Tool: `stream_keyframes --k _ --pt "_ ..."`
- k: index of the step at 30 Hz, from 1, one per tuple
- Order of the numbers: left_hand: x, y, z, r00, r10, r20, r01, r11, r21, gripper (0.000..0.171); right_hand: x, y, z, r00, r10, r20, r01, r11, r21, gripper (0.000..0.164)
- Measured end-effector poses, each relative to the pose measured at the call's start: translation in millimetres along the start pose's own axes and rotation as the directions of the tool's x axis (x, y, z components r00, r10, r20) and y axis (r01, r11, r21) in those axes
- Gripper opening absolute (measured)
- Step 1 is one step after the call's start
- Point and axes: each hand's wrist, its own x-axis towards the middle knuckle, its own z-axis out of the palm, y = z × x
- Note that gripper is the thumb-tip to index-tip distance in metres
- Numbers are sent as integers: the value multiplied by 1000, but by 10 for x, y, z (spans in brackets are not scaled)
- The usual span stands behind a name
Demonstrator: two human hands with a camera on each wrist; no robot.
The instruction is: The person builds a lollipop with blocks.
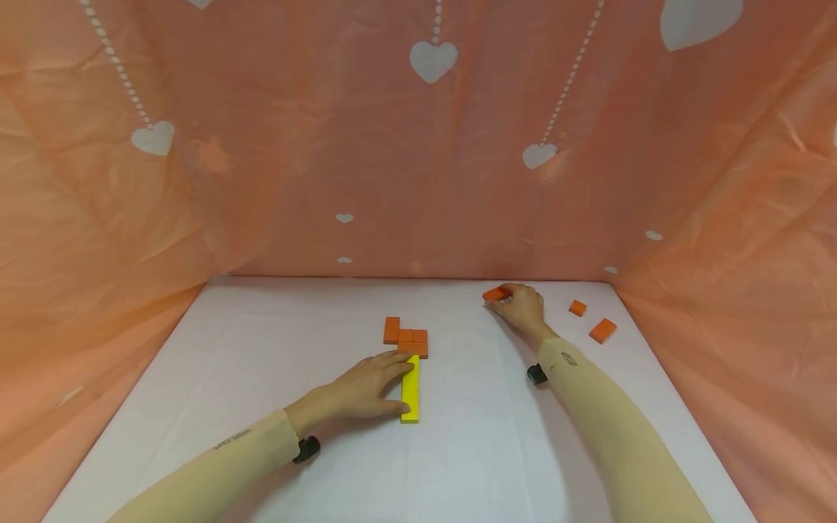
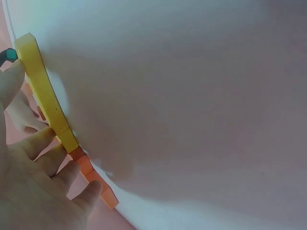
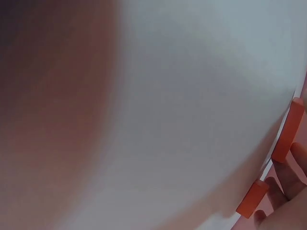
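Observation:
A long yellow block [image 1: 410, 396] lies lengthwise on the white table, its far end close to a group of orange blocks [image 1: 413, 351]. My left hand [image 1: 366, 385] rests along its left side, thumb near the close end and extended fingers toward the far end. In the left wrist view a seam crosses the yellow block [image 2: 45, 91] near the fingertips, and orange blocks [image 2: 86, 165] continue the line beyond it. Toward the back right, my right hand [image 1: 523, 309] pinches an orange block [image 1: 495, 294] between thumb and fingers. The right wrist view has this block [image 3: 288, 132] at its right edge.
To the right of my right hand lie a small orange block [image 1: 577, 308] and a longer orange block [image 1: 603, 330]. A peach curtain [image 1: 418, 181] with white hearts encloses the table [image 1: 294, 312] at the back and both sides.

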Motion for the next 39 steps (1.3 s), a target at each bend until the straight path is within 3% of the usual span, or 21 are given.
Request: stream_keyframes --k 8,13,20,28,34,39 --pt "13 8 0 1000 -3 -1 3 1000 -7 76 -2 15 -12 1000 -3 -6 3 1000 -7 56" --pt "10 10 1 1000 -2 -3 2 1000 -8 76 -44 -54 -60 999 -29 31 26 994 110 55" --pt "24 7 -11 1000 3 1 -3 1000 4 76 -236 -296 -101 985 -156 76 134 962 238 56" --pt "34 8 -10 1000 1 2 -1 1000 6 75 -424 -501 84 921 -355 161 313 919 239 51" --pt "48 1 -8 1000 1 1 -1 1000 9 75 -478 -626 160 879 -414 238 348 896 274 53" --pt "49 5 -14 1000 0 0 0 1000 13 75 -463 -684 211 859 -420 292 339 895 292 55"
